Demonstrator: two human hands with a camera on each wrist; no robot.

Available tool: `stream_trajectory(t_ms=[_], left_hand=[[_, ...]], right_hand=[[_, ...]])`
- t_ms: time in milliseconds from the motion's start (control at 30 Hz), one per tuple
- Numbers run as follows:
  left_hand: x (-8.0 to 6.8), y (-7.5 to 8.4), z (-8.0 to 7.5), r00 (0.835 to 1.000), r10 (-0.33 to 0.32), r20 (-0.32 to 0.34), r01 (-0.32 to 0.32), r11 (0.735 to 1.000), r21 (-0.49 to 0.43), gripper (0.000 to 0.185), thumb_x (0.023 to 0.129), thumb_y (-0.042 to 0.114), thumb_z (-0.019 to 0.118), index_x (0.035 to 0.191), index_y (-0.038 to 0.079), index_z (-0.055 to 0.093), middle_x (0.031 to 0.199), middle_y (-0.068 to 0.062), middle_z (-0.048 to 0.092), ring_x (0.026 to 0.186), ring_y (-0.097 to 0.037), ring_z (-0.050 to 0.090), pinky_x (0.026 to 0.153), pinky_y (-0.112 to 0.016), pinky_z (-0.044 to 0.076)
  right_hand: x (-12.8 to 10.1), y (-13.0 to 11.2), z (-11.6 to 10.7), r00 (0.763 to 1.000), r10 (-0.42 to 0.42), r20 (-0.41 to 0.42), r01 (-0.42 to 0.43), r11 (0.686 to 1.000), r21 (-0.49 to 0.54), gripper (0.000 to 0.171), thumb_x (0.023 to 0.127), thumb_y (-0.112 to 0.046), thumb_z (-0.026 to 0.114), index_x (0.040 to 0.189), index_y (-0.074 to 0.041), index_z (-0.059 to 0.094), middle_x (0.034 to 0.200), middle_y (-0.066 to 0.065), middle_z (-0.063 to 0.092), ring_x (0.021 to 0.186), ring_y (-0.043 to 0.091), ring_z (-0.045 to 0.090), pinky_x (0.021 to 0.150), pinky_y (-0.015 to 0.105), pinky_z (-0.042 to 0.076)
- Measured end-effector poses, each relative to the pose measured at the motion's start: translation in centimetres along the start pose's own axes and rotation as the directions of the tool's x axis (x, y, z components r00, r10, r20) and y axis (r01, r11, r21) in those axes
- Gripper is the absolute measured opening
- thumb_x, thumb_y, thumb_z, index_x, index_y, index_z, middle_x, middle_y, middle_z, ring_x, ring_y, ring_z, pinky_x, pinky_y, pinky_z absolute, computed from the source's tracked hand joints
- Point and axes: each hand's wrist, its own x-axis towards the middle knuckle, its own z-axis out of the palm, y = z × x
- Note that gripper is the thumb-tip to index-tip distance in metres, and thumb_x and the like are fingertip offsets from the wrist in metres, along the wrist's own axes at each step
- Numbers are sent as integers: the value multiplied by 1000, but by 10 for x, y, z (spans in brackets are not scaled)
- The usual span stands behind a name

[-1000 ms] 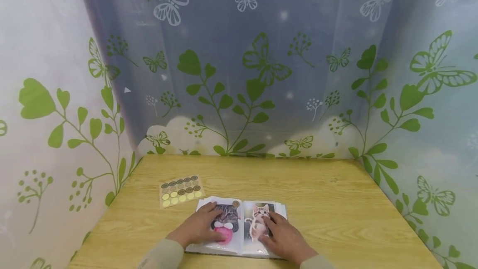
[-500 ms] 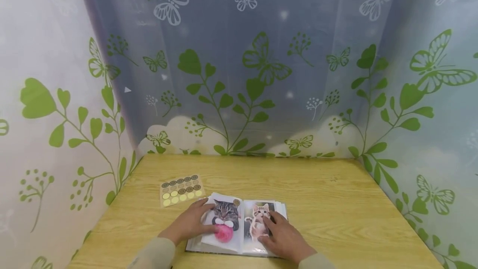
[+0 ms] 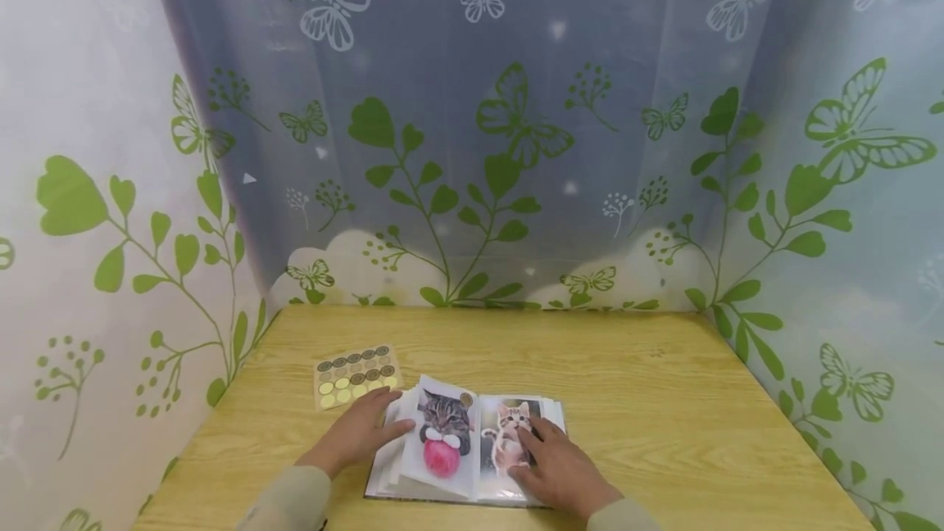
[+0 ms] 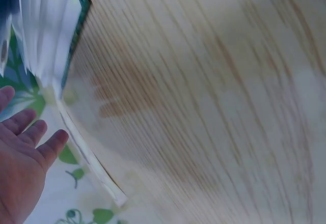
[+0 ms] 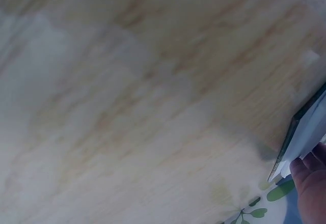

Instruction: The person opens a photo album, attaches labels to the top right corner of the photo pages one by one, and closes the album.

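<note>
An open photo album [image 3: 391, 437] lies on the table. Its left page [image 3: 448, 408] has a grey tabby cat with a pink ball and a small round brown sticker at the top corner; this page tilts up off those beneath. The right page [image 3: 509, 437] has a kitten picture. My left hand [image 3: 361, 428], fingers spread, hovers by the album's left edge, apart from the raised page. In the left wrist view, fanned pages [image 4: 48, 25] stand beyond that hand [image 4: 23, 158]. My right hand [image 3: 566, 465] rests on the right page with fingers extended; the right wrist view has it at the album's edge [image 5: 303, 127].
A sheet of round stickers [image 3: 356, 367], brown and yellow, lies behind the album on the left. The wood-grain table [image 3: 664, 408] is bordered by patterned curtains [image 3: 479, 146] at the back and both sides.
My left hand has moved left off the tabby page, which has lifted from the pages under it. My right hand has stayed on the right page.
</note>
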Motion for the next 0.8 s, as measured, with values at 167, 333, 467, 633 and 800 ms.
stream_trajectory(t_ms=[167,333,467,633,800], left_hand=[[-1,-16,-4,999,-25,-28,25,1000,-2,75,92,58,60,142,2,51,146,-27,43,136,-47,37,112,-62,27],[-6,-28,-14,997,-48,-54,47,999,-19,74,93,53,61,141,-2,49,147,-31,40,136,-50,35,112,-63,25],[-5,-37,-21,997,-43,-71,42,999,-21,71,95,45,63,141,-6,47,146,-33,40,135,-52,34,111,-64,25],[-4,-48,-30,997,-66,-50,65,998,-23,70,96,44,63,145,-2,43,147,-33,37,135,-55,32,107,-69,26],[2,-59,-36,995,-82,-50,83,997,10,69,95,44,63,142,-4,46,145,-35,38,133,-57,33,106,-69,28]], right_hand=[[-1,2,0,1000,-17,-11,17,1000,-2,68,94,-55,56,143,-7,52,149,21,41,135,39,41,107,54,40],[-3,3,2,996,-61,-63,61,998,-11,66,95,-51,56,141,-5,53,146,23,43,133,40,44,105,54,41],[-4,4,3,995,-69,-77,68,998,-14,66,95,-52,56,141,-5,53,145,23,44,132,40,44,104,54,42],[-4,4,4,993,-73,-92,73,997,-12,65,94,-51,57,140,-4,55,144,23,45,131,40,45,103,54,43],[-3,4,3,996,-59,-72,58,998,-11,66,94,-52,56,140,-5,54,145,22,45,132,40,44,103,53,43]])
